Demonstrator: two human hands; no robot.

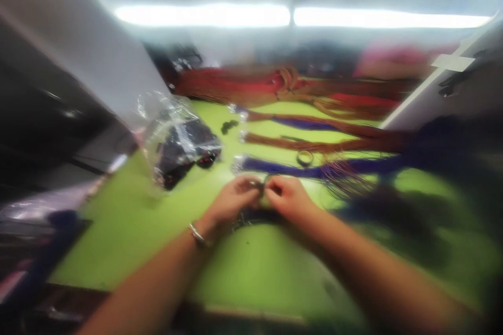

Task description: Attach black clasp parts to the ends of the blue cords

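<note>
My left hand (pixel 238 196) and my right hand (pixel 291 196) meet over the middle of the green table (pixel 157 235). The left fingers pinch a small dark piece (pixel 257 185), too blurred to name. Right beside it, my right thumb and forefinger are pressed together, and what they grip is hidden. Under the hands lie dark wires (pixel 263 215) with small pale ends. Just beyond the hands is a bundle of blue wires (pixel 283 166) with clear-white ends on its left. A roll of tape (pixel 305 157) stands behind it.
A clear plastic bag (pixel 184 136) of black parts lies at the left, with small black pieces (pixel 229 126) beside it. Brown wire bundles (pixel 298 142) stretch to the right. Red and brown wires (pixel 243 84) are heaped at the back. Panels flank the table; bright tubes (pixel 204 14) hang above.
</note>
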